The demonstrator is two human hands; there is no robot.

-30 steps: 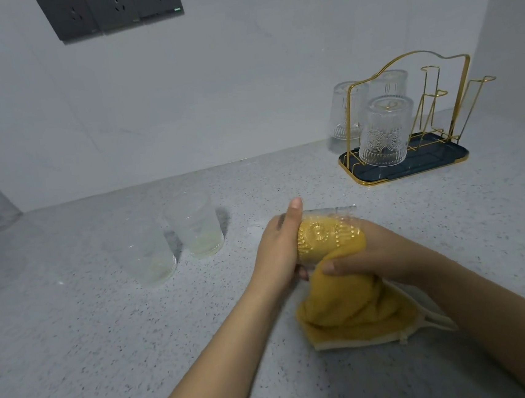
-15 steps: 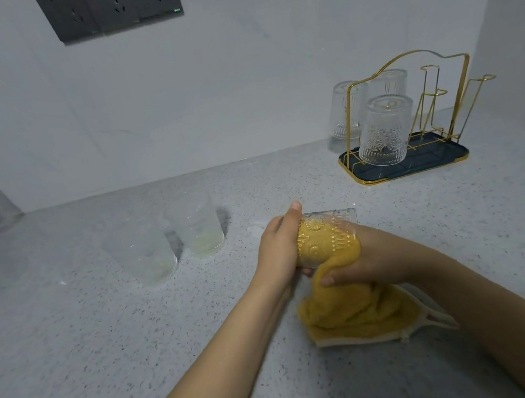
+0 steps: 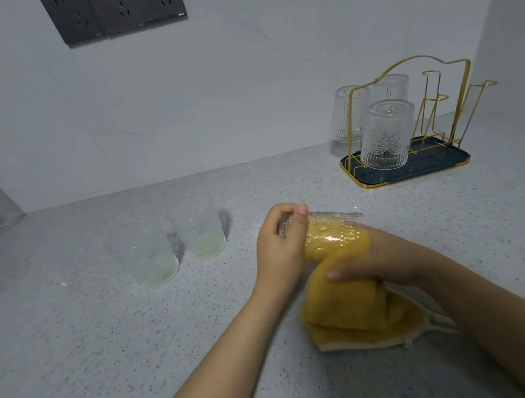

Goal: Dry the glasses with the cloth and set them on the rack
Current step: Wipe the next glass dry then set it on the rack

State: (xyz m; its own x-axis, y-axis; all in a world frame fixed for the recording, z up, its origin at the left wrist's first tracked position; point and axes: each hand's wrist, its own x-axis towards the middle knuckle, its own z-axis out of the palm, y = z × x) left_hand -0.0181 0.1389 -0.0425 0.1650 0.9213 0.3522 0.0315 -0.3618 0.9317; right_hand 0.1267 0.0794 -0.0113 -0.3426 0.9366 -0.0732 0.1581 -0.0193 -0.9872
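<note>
- Over the grey speckled counter (image 3: pixel 76 345), the left hand (image 3: pixel 281 254) is gripping the bottom end of a patterned glass (image 3: pixel 332 234), with its fingers curled round it.
- That glass is lying on its side in the air, between the two hands, with its open end pointing to the right.
- The yellow cloth (image 3: pixel 355 305) is filling the inside of the glass, and the rest is hanging down onto the counter.
- The right hand (image 3: pixel 376 261) is holding the cloth at the mouth of the glass, with the thumb pressing on the cloth; the other fingers are hidden, so how they lie cannot be told.
- Two more clear glasses (image 3: pixel 151 254) are standing upright, just beside each other, on the counter to the left.
- The gold wire rack (image 3: pixel 441 136) with its dark tray is sitting near the wall on the right, well apart from the hands.
- Three glasses (image 3: pixel 386 135) are sitting upside down on the rack.
- Dark wall sockets (image 3: pixel 115 14) are sitting high on the wall.
</note>
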